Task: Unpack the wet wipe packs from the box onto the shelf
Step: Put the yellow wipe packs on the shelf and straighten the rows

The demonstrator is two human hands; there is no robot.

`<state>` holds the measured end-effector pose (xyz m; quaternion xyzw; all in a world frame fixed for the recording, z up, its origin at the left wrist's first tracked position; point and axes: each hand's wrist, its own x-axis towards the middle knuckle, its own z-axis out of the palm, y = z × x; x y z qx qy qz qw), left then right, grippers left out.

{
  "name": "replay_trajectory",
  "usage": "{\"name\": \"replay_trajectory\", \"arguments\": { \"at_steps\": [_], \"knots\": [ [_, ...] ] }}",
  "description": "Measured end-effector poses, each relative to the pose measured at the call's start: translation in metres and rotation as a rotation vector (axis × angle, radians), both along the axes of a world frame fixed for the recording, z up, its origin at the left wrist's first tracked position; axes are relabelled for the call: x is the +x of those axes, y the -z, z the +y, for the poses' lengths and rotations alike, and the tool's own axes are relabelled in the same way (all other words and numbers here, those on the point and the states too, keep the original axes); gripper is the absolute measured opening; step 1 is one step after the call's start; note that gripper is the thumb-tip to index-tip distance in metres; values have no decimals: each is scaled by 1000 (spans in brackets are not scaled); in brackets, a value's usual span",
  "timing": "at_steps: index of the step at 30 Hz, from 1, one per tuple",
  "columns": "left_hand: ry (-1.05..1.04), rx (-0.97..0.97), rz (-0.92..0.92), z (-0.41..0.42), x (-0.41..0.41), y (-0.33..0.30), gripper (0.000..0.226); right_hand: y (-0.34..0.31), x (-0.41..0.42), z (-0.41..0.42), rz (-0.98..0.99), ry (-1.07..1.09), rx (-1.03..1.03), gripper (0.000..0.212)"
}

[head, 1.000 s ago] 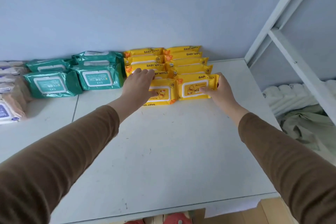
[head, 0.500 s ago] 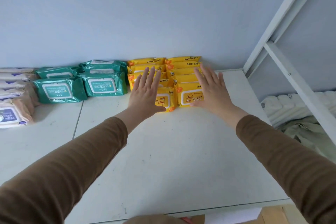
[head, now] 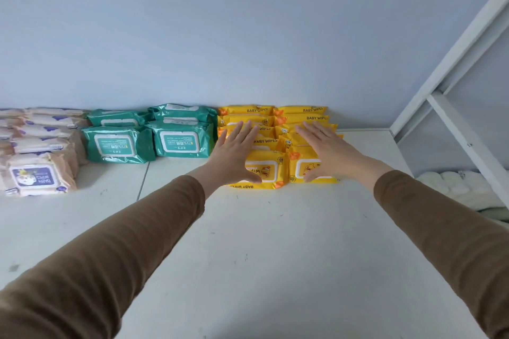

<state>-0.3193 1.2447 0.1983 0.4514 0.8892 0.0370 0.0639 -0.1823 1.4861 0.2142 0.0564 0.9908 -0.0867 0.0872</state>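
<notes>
- Nearest the camera, two brown sleeves [head: 115, 250] reach in from 7 and 5 o'clock across the bare white shelf [head: 261, 256], which carries a few small dark marks.
- The left hand [head: 234, 158] lies flat with straight, spread fingers on the left column of yellow packs [head: 264, 170]; its thumb points toward 3 o'clock over the front pack's label. It grips nothing, only rests or presses.
- The right hand [head: 330, 153] is likewise spread flat on the right column of yellow packs, thumb down at the front pack's lower edge, holding nothing.
- The yellow packs, marked "BABY WIPES", stand in two touching columns that overlap one behind another, running from the shelf's middle back to the wall at 12 o'clock.
- Just beside them, toward 10 o'clock, sit green packs [head: 180, 143] in two columns, touching the yellow ones.
- Farther toward 9 o'clock, at the frame edge, pale peach packs [head: 35, 176] are lined up the same way; the front one shows a purple label.
- A pale blue wall [head: 220, 36] backs the whole row.
- At 2 to 3 o'clock stands a white frame [head: 454, 129]; below it lie pale folded cloths [head: 451, 187].
</notes>
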Motion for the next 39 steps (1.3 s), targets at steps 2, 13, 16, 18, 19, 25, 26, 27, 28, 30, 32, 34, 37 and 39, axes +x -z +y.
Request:
{"name": "replay_trajectory", "arguments": {
  "at_steps": [2, 13, 16, 18, 19, 25, 26, 27, 28, 30, 32, 34, 37, 39],
  "knots": [
    [-28, 72, -7, -19, -1, -3, 122, -13, 1, -16, 122, 72, -125, 112],
    [-260, 85, 177, -204, -75, -15, 98, 4, -74, -215, 361, 183, -724, 72],
    [-320, 41, 206, -246, -116, -23, 103, 10, -112, -247, 350, 174, -573, 74],
    [-322, 11, 210, -262, -144, -25, 109, 7, -140, -259, 392, 153, -411, 77],
    [-299, 0, 216, -266, -157, -27, 112, 5, -155, -262, 410, 147, -319, 80],
    [-46, -70, 221, -251, -203, -19, 115, 10, -215, -263, 317, 93, -4, 100],
    [-1, -66, 204, -248, -203, -12, 114, 15, -216, -263, 298, 64, 42, 102],
    [24, -45, 189, -248, -201, -3, 112, 18, -215, -263, 284, 43, 87, 102],
    [35, -15, 191, -250, -199, 5, 108, 21, -212, -262, 281, 31, 121, 101],
    [62, 40, 223, -255, -200, 15, 101, 24, -207, -257, 286, 14, 154, 93],
    [101, 59, 240, -256, -206, 16, 97, 23, -206, -253, 254, 1, 180, 88],
    [91, 62, 226, -253, -212, 14, 95, 19, -210, -251, 190, 6, 195, 85],
    [27, 80, 208, -245, -209, 17, 91, 14, -216, -251, 139, 19, 197, 84],
    [11, 90, 216, -244, -204, 20, 90, 11, -214, -252, 120, 36, 210, 86]
  ]
}}
